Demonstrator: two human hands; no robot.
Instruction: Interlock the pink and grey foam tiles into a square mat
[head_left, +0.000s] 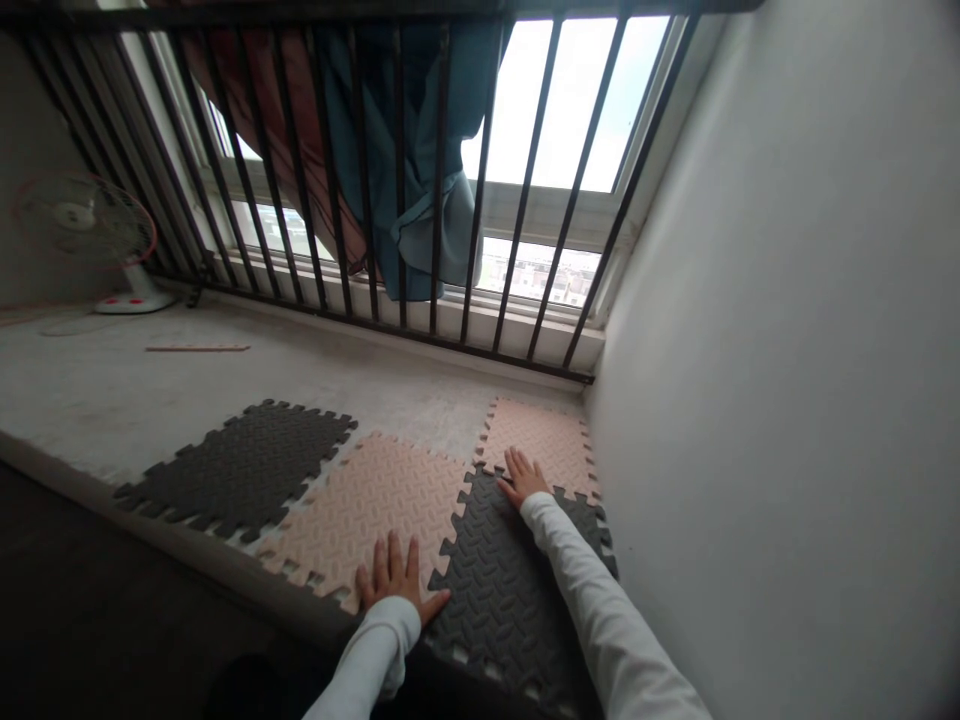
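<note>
Several interlocking foam floor tiles lie on a raised concrete ledge. My left hand [397,578] presses flat, fingers spread, on the near edge of a pink tile [367,505], its thumb reaching onto the dark grey tile [502,580] beside it. My right hand [523,476] lies flat on the seam where that grey tile meets a second pink tile [540,435] behind it. Another dark grey tile [240,465] sits apart at the left, touching neither hand. Both arms wear white sleeves. Neither hand holds anything.
A white wall [787,350] stands close on the right. Black metal bars [405,180] guard a window behind the ledge, with blue and red cloth [420,160] hanging beyond them. A small fan [97,235] stands far left, and a thin wooden strip [196,348] lies on the concrete.
</note>
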